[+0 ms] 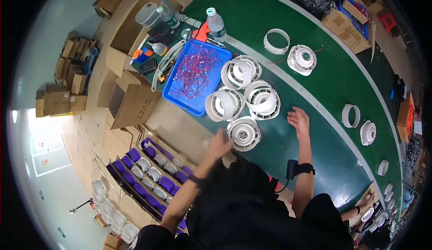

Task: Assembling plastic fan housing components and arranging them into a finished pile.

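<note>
Closest to me on the green table stands a white round plastic housing (243, 134) with a ribbed rim and a metallic centre. My left hand (218, 144) is at its left edge, thumb and fingers closed around the rim. Off to the right, my right hand (299, 122) is raised over the table, fingers apart and holding nothing. Between the hands and slightly farther away are three more housings, each with a loose white ring on it: a left one (217, 107), a right one (265, 102) and a far one (239, 73).
A blue tray (169, 92) of thin red wires lies left of the housings. Behind it are a water bottle (217, 25) and an orange tool (201, 32). More rings (276, 42) and housings (302, 60) sit beyond a pale strip. Purple-and-white parts (153, 173) fill a carton at lower left.
</note>
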A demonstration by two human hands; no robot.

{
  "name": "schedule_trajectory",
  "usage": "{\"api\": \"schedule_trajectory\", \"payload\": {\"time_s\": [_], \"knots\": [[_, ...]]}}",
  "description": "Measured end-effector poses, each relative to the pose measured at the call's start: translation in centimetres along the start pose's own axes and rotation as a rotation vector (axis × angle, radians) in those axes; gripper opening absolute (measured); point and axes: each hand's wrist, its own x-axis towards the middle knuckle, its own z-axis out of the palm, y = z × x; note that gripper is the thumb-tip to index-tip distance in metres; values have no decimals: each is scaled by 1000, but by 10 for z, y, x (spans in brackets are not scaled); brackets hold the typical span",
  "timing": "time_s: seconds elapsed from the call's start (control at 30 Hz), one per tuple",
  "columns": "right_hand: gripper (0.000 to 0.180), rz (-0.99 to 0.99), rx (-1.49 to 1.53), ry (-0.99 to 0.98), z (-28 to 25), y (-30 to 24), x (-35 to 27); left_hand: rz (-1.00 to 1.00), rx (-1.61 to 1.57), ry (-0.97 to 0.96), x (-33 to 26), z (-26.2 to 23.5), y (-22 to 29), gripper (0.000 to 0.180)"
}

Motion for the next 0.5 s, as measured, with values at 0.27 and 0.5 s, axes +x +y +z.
{"api": "schedule_trajectory", "payload": {"time_s": [0.27, 0.5], "knots": [[33, 92, 28, 134, -61, 51, -46, -39, 130, -14, 0, -1, 31, 62], [29, 40, 189, -268, 31, -23, -95, 278, 138, -187, -43, -92, -16, 44]]}}
